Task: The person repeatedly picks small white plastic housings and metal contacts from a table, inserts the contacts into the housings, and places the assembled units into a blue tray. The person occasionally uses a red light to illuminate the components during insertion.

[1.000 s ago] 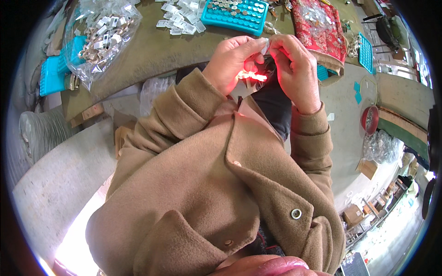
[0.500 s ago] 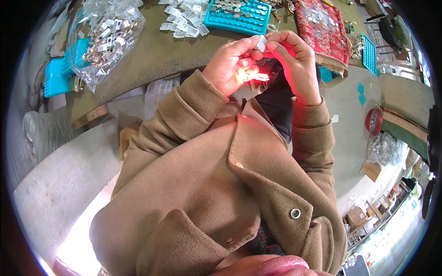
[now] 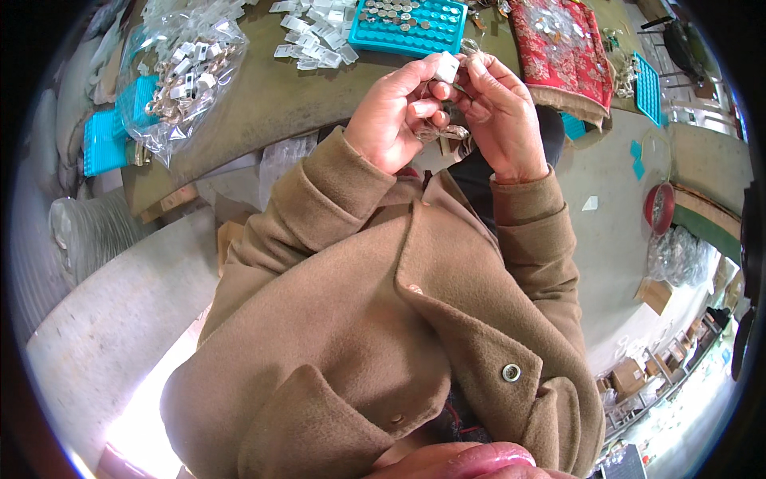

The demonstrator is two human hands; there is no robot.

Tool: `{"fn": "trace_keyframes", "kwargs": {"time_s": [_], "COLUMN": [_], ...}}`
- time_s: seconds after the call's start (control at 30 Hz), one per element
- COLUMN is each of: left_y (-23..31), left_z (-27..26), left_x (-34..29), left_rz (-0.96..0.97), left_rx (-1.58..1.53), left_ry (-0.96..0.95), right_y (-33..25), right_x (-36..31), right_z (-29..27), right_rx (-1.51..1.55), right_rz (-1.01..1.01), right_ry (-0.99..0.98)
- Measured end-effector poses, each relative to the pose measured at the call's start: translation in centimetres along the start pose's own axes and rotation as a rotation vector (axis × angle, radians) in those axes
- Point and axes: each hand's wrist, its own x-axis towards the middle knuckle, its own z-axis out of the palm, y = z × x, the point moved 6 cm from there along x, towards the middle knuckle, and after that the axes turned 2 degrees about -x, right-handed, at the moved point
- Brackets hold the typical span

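Over the table's near edge, my left hand (image 3: 389, 120) is closed, its thumb and forefinger pinching a small white plastic case (image 3: 447, 69). Close against the case's right side, my right hand (image 3: 507, 113) has its thumb and fingers pinched together; what lies between them is too small to make out. A small coil of thin wire (image 3: 455, 132) hangs below the fingers, between both hands. Just beyond them, a blue tray with round pockets (image 3: 381, 40) holds several silver button cells (image 3: 391, 11). Left of that tray lies a pile of white translucent plastic cases (image 3: 315, 36).
A clear plastic bag (image 3: 191, 88) of white cases with wires lies at the left, by blue trays (image 3: 104, 144). On the right are a red patterned cloth (image 3: 558, 52) with small pieces on it and another blue tray (image 3: 648, 89). A red basin (image 3: 659, 209) stands farther right.
A bright red glow at the wire coil below my hands has gone out. The white case has turned and sits slightly farther left, and my right fingers have shifted on its right side.
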Motion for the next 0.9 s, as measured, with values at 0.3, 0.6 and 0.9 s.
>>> {"fn": "trace_keyframes", "kwargs": {"time_s": [0.3, 0.6, 0.9], "left_y": [1.1, 0.7, 0.3], "left_z": [-0.2, 0.3, 0.7], "left_x": [0.1, 0.2, 0.3], "left_rz": [0.121, 0.082, 0.096], "left_rx": [0.025, 0.047, 0.158], "left_ry": [0.110, 0.137, 0.137], "right_y": [-1.2, -1.4, -1.4], "right_x": [-0.6, -0.9, -1.0], "right_z": [-0.3, -1.2, -1.9], "right_rx": [-0.122, 0.134, -0.089], "right_rz": [-0.234, -0.147, -0.184], "right_ry": [0.165, 0.055, 0.142]}}
